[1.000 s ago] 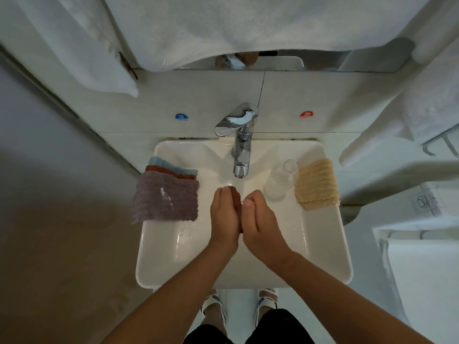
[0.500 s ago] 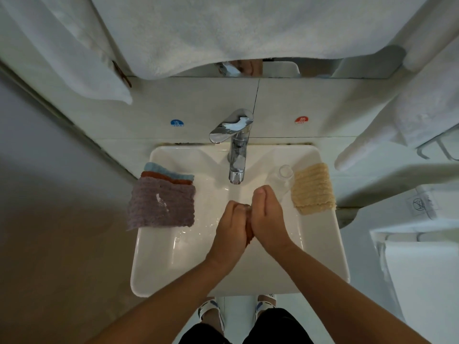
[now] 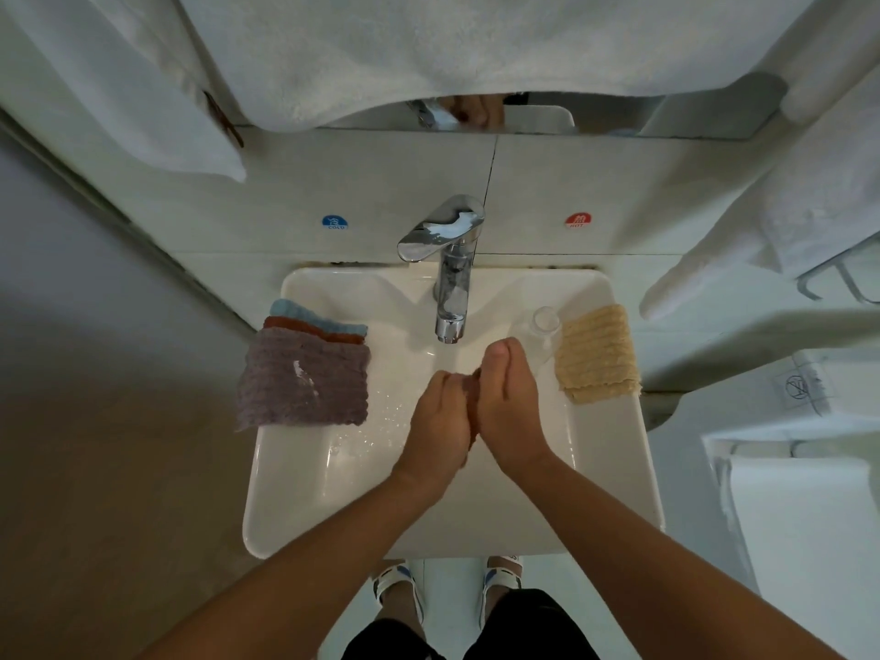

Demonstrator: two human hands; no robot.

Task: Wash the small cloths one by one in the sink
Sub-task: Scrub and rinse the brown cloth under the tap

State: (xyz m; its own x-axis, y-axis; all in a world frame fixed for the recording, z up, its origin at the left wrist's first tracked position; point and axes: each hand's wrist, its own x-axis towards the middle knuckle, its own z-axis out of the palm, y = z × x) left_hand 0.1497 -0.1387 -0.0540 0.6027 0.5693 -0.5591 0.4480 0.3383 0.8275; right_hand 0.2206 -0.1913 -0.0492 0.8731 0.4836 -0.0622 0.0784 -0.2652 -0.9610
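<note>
Over the white sink, below the chrome tap, my left hand and my right hand press palm to palm on a small reddish-brown cloth. Only a thin strip of that cloth shows between them. My right hand sits a little further forward than the left. On the sink's left rim lies a stack of cloths: purple on top, then rust and light blue edges. A yellow cloth lies on the right rim.
A clear glass stands beside the yellow cloth, close to my right fingertips. White towels hang above the mirror and on a rack at the right. Water drops dot the basin's left side. My feet show below the sink.
My hands moved back from under the tap toward the basin's middle, and slid against each other: the right hand is now ahead of the left, still rubbing the cloth.
</note>
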